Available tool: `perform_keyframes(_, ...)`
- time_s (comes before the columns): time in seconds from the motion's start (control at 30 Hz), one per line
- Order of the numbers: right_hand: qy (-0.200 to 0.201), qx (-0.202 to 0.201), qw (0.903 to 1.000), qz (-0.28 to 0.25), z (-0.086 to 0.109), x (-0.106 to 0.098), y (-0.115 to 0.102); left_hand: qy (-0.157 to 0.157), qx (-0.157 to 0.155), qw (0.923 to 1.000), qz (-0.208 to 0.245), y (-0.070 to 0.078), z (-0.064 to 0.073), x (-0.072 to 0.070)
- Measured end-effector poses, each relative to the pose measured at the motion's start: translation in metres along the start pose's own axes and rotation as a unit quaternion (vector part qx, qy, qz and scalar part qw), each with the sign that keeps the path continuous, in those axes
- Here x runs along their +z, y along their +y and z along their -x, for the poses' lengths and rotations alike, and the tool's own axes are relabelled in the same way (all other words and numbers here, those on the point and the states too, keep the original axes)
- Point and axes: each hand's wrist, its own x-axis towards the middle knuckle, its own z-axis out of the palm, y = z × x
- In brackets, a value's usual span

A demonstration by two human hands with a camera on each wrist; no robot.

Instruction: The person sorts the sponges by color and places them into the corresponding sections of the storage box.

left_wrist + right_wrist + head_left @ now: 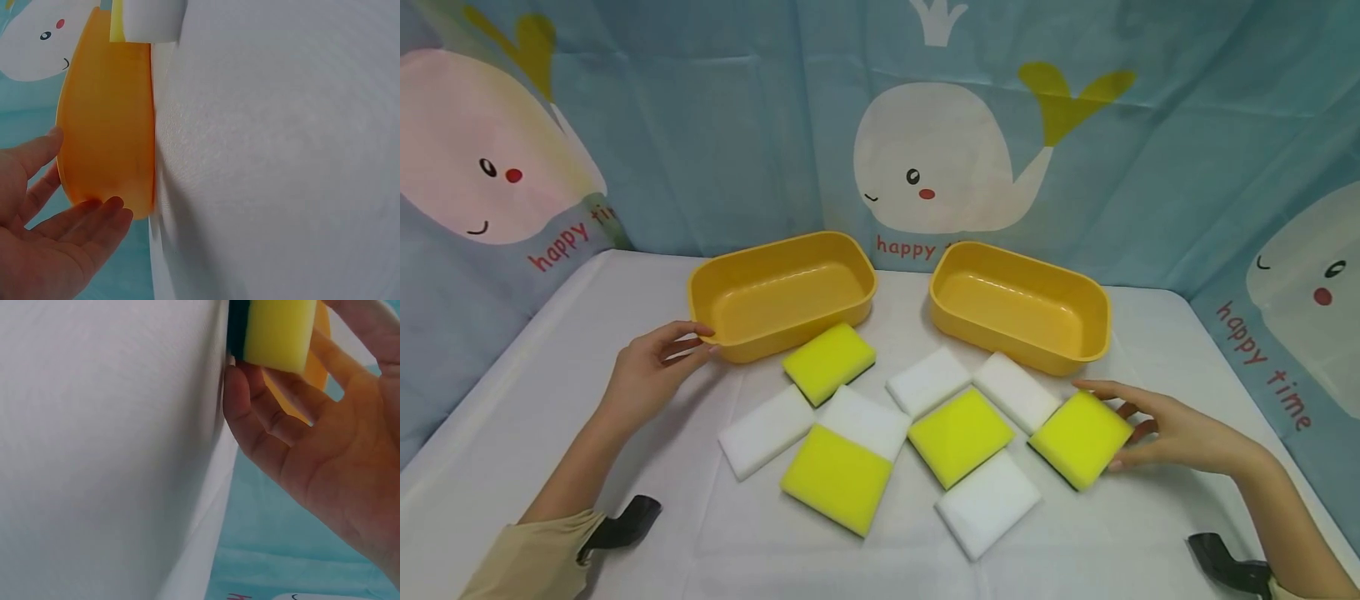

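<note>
My left hand reaches to the near left corner of the left yellow plastic basin. In the left wrist view its fingertips touch the basin's end wall and rim, with the fingers spread and loose. Over on the right, my right hand holds a yellow sponge by its right corner, index finger along one edge and thumb at the other. The right wrist view shows that sponge dark-side down, close to the tablecloth, with fingers passing behind it.
A second yellow basin stands at the back right. Between the hands lie other yellow sponges and several white sponge blocks, some overlapping. A blue whale-print curtain closes off the back and sides of the white-covered table.
</note>
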Motion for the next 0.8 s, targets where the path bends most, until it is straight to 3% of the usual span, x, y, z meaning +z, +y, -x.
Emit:
perform_keyframes(0.53, -0.020, 0.011, 0.9997, -0.010, 0.0017, -0.0054, 0.0011, -0.006, 0.005, 0.9998, -0.016, 0.0011, -0.0002, 0.0007)
perform_keyframes(0.8, -0.014, 0.004, 0.9999, 0.006, 0.0060, -0.0084, 0.0036, -0.020, -0.013, 0.9988, 0.042, 0.0007, 0.0000, -0.0019)
